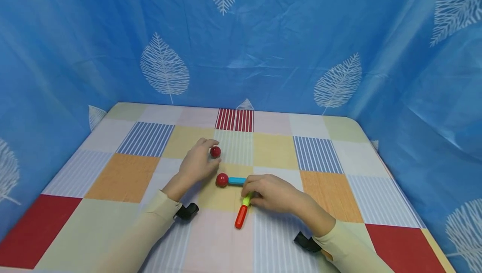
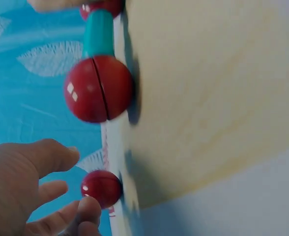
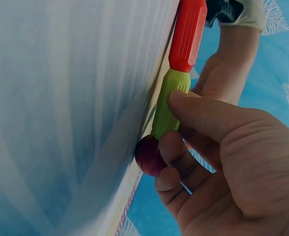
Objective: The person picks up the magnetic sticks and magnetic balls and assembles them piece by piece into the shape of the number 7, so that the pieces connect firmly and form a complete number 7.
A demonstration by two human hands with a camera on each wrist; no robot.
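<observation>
A loose red ball lies between the spread thumb and fingers of my left hand. In the left wrist view, the thumb stands apart from that ball, while a fingertip overlaps it; contact is unclear. My right hand pinches a yellow-green stick. End to end with it is a red stick, slanting towards the front. Another red ball sits at the green stick's far end, partly behind my fingers. A blue stick runs from under my right hand to a red ball.
A patchwork-patterned cloth covers the table. Blue curtains with white leaf prints hang behind it and at both sides. Black wrist straps are on both forearms.
</observation>
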